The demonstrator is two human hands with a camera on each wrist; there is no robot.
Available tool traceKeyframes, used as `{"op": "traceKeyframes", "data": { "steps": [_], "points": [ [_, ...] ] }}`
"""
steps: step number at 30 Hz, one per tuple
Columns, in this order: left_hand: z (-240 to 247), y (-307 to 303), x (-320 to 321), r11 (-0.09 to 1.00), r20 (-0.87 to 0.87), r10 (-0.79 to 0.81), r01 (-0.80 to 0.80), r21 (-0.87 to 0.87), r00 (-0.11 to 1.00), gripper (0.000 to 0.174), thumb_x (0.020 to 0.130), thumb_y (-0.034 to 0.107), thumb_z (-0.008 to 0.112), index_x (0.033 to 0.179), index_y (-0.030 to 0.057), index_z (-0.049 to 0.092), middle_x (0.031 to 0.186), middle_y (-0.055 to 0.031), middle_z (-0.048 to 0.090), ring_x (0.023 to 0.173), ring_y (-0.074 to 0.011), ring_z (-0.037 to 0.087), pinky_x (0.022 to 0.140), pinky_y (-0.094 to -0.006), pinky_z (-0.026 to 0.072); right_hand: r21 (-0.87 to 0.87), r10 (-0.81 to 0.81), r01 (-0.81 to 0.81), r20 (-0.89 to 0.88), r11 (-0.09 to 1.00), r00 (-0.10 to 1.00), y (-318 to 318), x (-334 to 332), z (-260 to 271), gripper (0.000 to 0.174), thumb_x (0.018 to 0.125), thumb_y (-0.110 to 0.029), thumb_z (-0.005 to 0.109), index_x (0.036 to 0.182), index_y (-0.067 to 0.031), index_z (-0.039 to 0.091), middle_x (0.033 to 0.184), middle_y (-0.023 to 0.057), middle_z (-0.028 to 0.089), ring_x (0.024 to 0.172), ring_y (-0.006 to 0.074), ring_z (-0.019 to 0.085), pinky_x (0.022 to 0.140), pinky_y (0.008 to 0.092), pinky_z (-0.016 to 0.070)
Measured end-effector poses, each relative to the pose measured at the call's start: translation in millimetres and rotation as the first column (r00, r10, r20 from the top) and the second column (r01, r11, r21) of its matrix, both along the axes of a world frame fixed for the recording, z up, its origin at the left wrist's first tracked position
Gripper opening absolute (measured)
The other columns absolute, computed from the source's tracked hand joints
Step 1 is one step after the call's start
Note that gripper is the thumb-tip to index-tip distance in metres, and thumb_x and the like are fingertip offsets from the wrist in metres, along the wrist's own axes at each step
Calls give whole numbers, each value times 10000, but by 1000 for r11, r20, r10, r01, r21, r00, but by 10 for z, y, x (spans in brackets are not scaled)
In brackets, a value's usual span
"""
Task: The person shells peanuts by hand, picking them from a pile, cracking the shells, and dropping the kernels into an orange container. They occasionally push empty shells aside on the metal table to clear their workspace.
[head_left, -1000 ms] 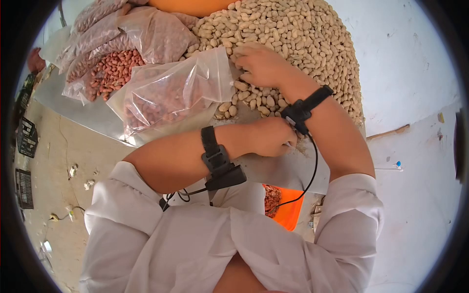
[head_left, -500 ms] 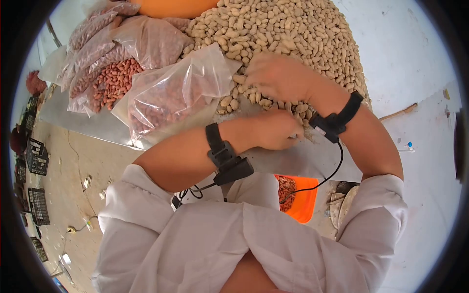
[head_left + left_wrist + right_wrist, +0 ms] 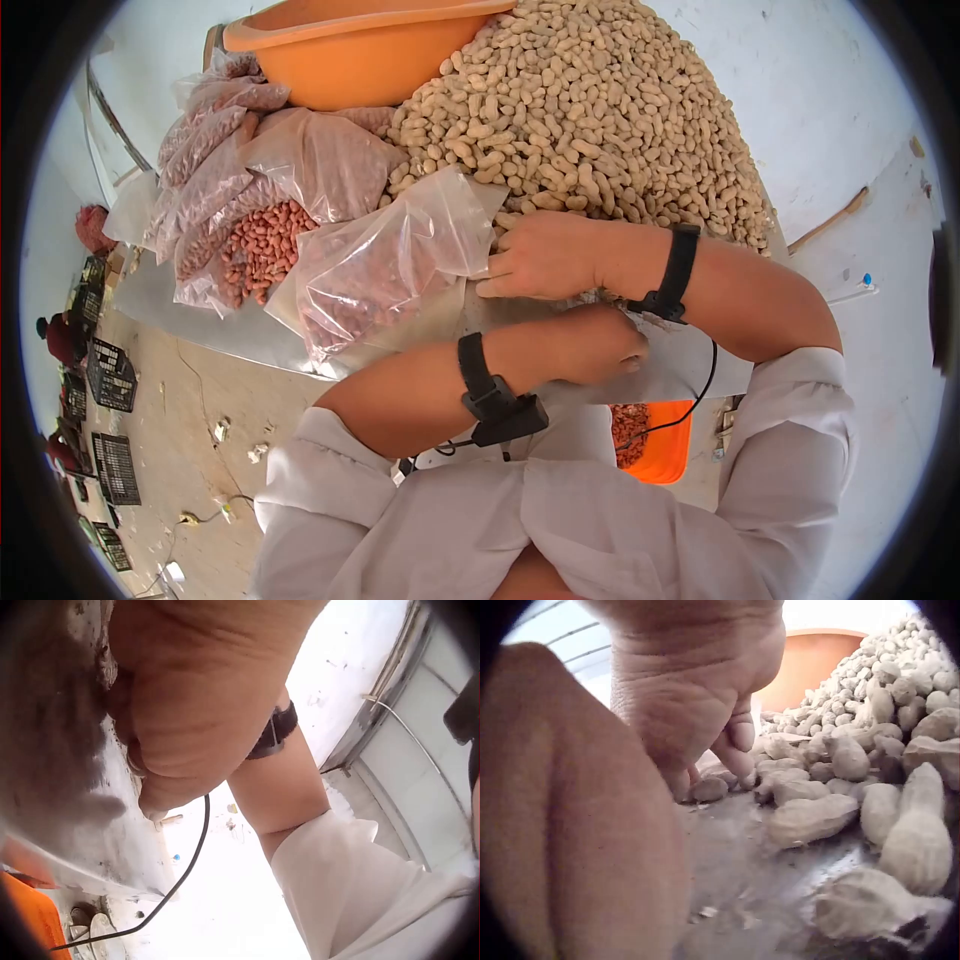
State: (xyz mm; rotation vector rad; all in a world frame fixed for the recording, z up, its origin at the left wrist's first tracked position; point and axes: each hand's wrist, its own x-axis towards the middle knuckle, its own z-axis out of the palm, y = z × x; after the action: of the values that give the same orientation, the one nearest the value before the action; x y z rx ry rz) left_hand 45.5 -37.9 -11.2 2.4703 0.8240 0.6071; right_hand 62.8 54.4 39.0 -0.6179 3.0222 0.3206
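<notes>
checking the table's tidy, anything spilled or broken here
Minor mess only: a cracked shell and crumbs lie on the table beside the pile. One bag lies on its side near the table's edge.

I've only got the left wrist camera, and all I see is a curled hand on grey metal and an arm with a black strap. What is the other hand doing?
Observer: The right hand lies at the foot of a big pile of unshelled peanuts, its fingers next to a clear bag.
Operator: What's in that bag?
Observer: Reddish shelled kernels. Fuller bags of the same lie beside it.
Operator: Anything behind the pile?
Observer: An orange basin stands at the far side, against the peanuts.
</notes>
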Motion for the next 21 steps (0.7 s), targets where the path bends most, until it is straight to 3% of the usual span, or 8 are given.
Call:
{"op": "traceKeyframes", "data": {
  "steps": [4, 10, 13, 16, 19, 21],
  "points": [
    [-11, 15, 19, 999, -2, 4, -4, 39, 1000, 113, 785, 166, 584, 789, 53, 595, 751, -106, 609, 747, -301, 594, 686, -405, 472, 34, -8, 13, -147, 999, 989, 10, -43, -38, 201, 801, -209, 504, 964, -97, 538, 913, 39, 577, 680, 234, 623, 558, 395, 488],
    [12, 4, 6, 998, -21, 29, -28, 60, 999, 117, 787, 167, 588, 826, 58, 609, 743, -115, 608, 746, -299, 598, 682, -404, 474, 175, -150, 150, -12, 973, 989, 10, -147, -32, 269, 793, -213, 512, 1024, -78, 538, 1017, 73, 572, 668, 238, 629, 547, 394, 498],
    [16, -11, -2, 998, 8, 50, -50, 36, 999, 126, 782, 164, 598, 849, 59, 617, 746, -120, 612, 742, -306, 602, 678, -409, 475, 127, -172, 184, -100, 975, 980, 62, -116, -120, 276, 748, -229, 549, 977, -74, 549, 883, 74, 565, 679, 250, 604, 580, 379, 496],
    [15, -9, -1, 997, 52, 72, -72, -7, 996, 129, 773, 160, 608, 854, 60, 621, 748, -126, 613, 739, -316, 604, 674, -412, 475, 165, -164, 188, -149, 968, 975, 154, -81, -154, 315, 746, -216, 550, 1027, -74, 544, 909, 77, 556, 661, 253, 607, 580, 391, 497],
    [40, -5, -23, 995, 58, 98, -97, -14, 994, 126, 767, 153, 612, 851, 60, 624, 747, -132, 611, 740, -322, 603, 672, -410, 475, 170, -179, 205, -154, 964, 972, 173, 29, -150, 333, 765, -219, 547, 1061, -67, 556, 1026, 85, 563, 662, 263, 612, 577, 401, 497],
    [56, 8, -39, 994, 66, 109, -109, -10, 992, 127, 765, 150, 612, 854, 61, 627, 747, -136, 608, 743, -323, 602, 672, -407, 476, 168, -304, 318, -102, 933, 947, 198, 91, -106, 332, 785, -226, 545, 1074, -64, 566, 1117, 88, 549, 673, 264, 615, 578, 397, 495]
  ]
}}
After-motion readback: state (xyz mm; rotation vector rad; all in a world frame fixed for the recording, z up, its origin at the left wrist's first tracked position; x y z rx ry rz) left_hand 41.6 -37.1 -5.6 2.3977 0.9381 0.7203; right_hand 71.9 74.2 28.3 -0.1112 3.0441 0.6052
